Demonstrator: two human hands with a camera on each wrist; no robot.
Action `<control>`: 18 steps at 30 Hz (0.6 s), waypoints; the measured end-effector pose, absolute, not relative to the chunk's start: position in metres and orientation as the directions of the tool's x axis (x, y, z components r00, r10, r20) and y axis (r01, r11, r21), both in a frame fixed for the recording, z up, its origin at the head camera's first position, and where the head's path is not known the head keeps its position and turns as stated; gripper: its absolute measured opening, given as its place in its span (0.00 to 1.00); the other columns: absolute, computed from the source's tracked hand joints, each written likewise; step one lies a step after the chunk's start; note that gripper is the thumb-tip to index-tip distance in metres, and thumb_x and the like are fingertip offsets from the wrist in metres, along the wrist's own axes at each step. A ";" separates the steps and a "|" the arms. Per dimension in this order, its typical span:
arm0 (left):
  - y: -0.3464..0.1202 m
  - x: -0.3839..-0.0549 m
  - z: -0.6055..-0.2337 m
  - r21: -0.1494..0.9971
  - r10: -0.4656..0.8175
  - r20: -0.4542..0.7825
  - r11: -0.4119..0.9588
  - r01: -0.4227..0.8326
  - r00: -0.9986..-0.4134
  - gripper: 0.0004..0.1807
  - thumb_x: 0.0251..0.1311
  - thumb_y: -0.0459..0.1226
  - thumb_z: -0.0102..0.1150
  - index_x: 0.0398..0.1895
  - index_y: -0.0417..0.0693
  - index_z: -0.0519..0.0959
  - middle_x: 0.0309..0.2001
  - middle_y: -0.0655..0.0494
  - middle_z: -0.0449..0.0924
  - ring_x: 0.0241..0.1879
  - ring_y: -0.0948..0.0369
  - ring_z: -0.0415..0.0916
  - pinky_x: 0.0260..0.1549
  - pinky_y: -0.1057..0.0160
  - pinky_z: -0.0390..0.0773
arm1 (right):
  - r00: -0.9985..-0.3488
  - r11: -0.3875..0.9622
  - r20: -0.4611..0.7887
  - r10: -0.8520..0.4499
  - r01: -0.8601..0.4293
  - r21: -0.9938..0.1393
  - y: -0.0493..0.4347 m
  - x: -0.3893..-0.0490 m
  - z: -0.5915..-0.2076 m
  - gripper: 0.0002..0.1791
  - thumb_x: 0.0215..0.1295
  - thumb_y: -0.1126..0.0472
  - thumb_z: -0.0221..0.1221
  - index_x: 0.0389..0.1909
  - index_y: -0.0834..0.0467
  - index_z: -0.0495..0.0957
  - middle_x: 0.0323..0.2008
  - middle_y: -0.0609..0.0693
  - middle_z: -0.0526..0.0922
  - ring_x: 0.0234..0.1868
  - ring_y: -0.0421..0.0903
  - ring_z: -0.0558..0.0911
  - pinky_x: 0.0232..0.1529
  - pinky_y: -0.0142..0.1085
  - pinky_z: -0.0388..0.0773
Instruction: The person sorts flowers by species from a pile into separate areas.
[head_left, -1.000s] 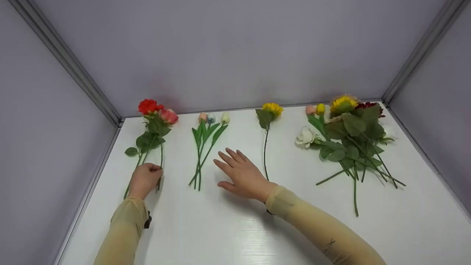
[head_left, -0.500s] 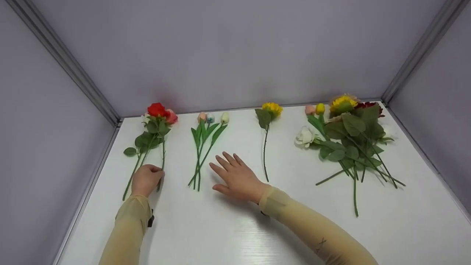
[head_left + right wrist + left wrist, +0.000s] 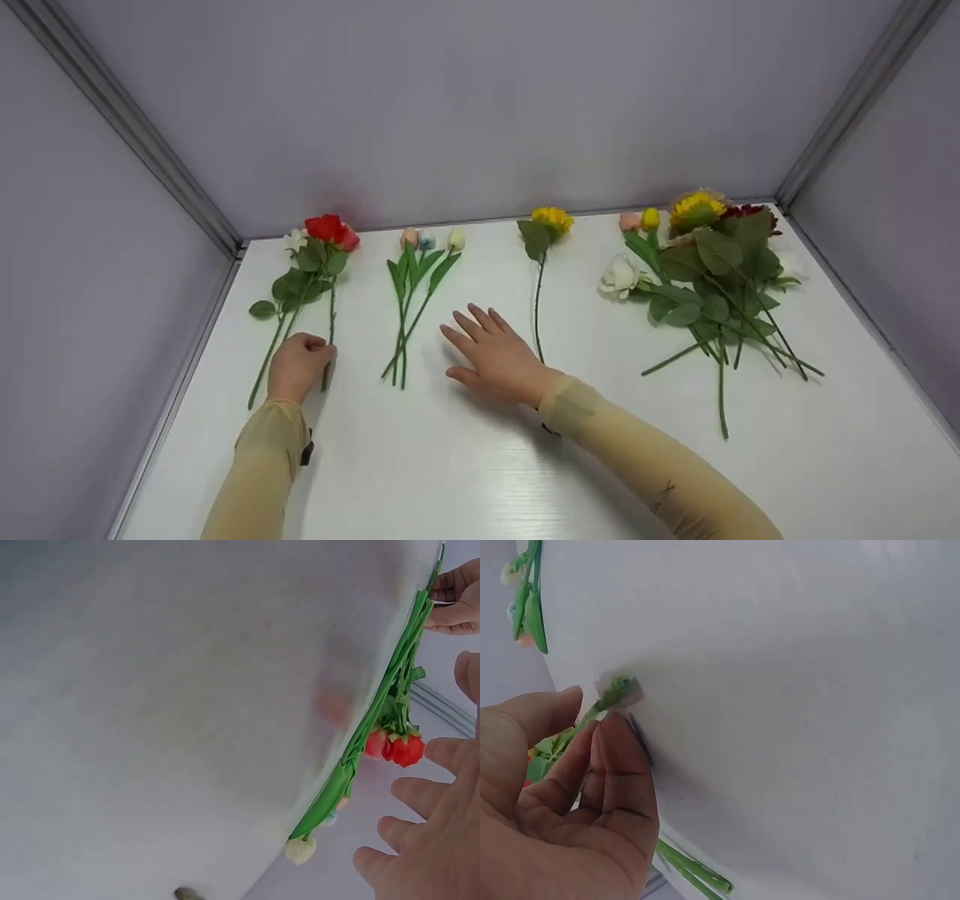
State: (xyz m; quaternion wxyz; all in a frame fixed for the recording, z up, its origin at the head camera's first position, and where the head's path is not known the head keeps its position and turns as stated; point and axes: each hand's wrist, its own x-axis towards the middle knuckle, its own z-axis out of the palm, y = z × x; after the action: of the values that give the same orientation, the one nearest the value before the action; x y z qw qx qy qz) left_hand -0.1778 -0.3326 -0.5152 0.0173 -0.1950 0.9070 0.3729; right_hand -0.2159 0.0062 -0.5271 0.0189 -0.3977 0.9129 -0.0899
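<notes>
Head view: left hand (image 3: 296,367)?
Fingers curled, pinching a green stem (image 3: 332,311) below the red rose (image 3: 325,227), left side of the counter (image 3: 420,465).
Right hand (image 3: 501,364)?
Fingers spread wide, holding nothing, between tulips (image 3: 408,271) and yellow flower (image 3: 555,220).
Writing?
Dark X-like mark (image 3: 667,487), right sleeve (image 3: 630,442).

Counter (image 3: 420,465): white, smooth, glossy; I note fine wood-like streaks in the glare, lower centre of the frame. Back wall (image 3: 480,112): smooth panel, mostly matt, with enough sheen to return a blurred red reflection at centre left. Corner post (image 3: 142,142), upper left: grooved, dull grey metal. Red rose (image 3: 325,227), left: petals matt, cloth-like. Large leaf (image 3: 718,251), right: matt, cloth-like. Tulip leaves (image 3: 406,270), left of centre: smooth, plastic-looking. Stems (image 3: 694,868), bottom of the left wrist view: smooth, plastic-looking. Sleeve (image 3: 251,480), lower left: thin cloth, lightly wrinkled.
</notes>
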 end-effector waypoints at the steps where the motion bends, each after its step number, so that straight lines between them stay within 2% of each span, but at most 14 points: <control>1: -0.332 -0.178 -0.515 0.669 -0.350 -0.166 0.647 -0.366 -0.922 0.23 0.72 0.41 0.57 0.61 0.32 0.76 0.53 0.36 0.78 0.48 0.46 0.77 0.45 0.49 0.78 | -0.689 0.672 0.047 -0.723 -0.717 -0.185 0.010 -0.217 -0.527 0.38 0.79 0.36 0.45 0.82 0.49 0.53 0.81 0.54 0.52 0.81 0.55 0.44 0.79 0.50 0.40; 4: -0.324 -0.181 -0.511 0.667 -0.368 -0.081 0.670 -0.324 -0.926 0.26 0.74 0.41 0.55 0.67 0.33 0.71 0.60 0.34 0.73 0.55 0.42 0.74 0.50 0.44 0.77 | -0.719 0.693 0.089 -0.689 -0.690 -0.209 0.025 -0.224 -0.528 0.37 0.79 0.37 0.46 0.80 0.51 0.58 0.79 0.55 0.57 0.80 0.57 0.49 0.78 0.52 0.44; 8: -0.303 -0.188 -0.508 0.660 -0.313 0.055 0.724 -0.200 -0.948 0.29 0.73 0.41 0.56 0.72 0.36 0.68 0.67 0.34 0.65 0.66 0.38 0.64 0.61 0.39 0.70 | -0.773 0.729 0.185 -0.607 -0.634 -0.258 0.055 -0.238 -0.527 0.32 0.79 0.41 0.50 0.75 0.56 0.67 0.72 0.57 0.69 0.75 0.60 0.62 0.75 0.55 0.56; 13: -0.255 -0.193 -0.508 0.625 -0.129 0.103 0.780 -0.036 -0.986 0.33 0.73 0.43 0.58 0.77 0.44 0.63 0.75 0.40 0.58 0.75 0.43 0.53 0.69 0.42 0.62 | -0.854 0.784 0.237 -0.463 -0.519 -0.340 0.105 -0.260 -0.523 0.26 0.79 0.47 0.54 0.67 0.59 0.76 0.61 0.58 0.79 0.65 0.60 0.73 0.67 0.55 0.67; 18: -0.189 -0.184 -0.514 0.494 0.128 0.151 0.849 0.187 -0.980 0.37 0.72 0.46 0.60 0.79 0.48 0.61 0.78 0.45 0.56 0.78 0.46 0.48 0.75 0.45 0.52 | -0.912 0.811 0.267 -0.313 -0.402 -0.425 0.164 -0.277 -0.520 0.18 0.77 0.55 0.57 0.56 0.63 0.82 0.53 0.61 0.83 0.56 0.63 0.77 0.61 0.56 0.72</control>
State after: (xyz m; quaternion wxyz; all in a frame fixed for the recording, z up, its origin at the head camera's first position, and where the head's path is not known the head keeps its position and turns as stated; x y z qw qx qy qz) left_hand -0.1836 -0.1886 -0.5144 -0.0561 0.0821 0.9598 0.2624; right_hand -0.2770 0.1644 -0.5196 -0.0924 -0.1887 0.9471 -0.2427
